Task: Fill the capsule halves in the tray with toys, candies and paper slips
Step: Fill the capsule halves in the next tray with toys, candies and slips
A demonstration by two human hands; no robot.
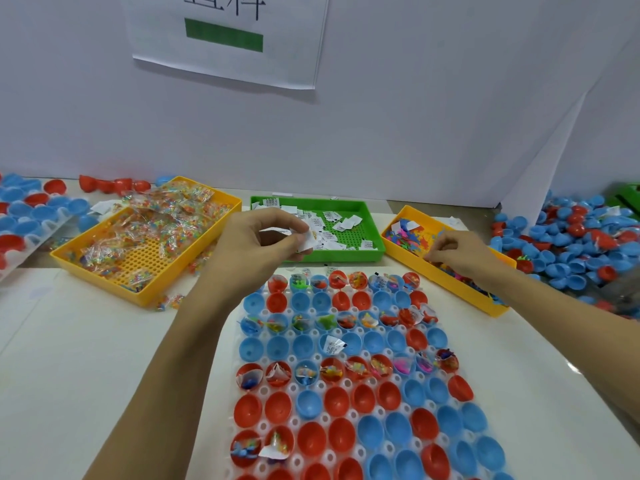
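Note:
A white perforated tray (221, 393) in front of me holds rows of red and blue capsule halves (339, 403). Some rows carry toys, candy and slips; others are bare. My left hand (256, 244) hovers over the green tray's (377, 252) near edge and pinches white paper slips (306, 239). My right hand (457, 252) reaches into the right yellow tray (446, 284) of small colourful toys (405, 237), fingers curled among them; whether it holds one is hidden. One slip (334, 344) lies in a blue half.
A yellow tray (100, 268) of wrapped candy packets (166, 216) sits at the left. Loose red and blue capsule halves pile up at the far right (568, 244) and far left (31, 209). A white partition with a printed sheet (225, 39) stands behind.

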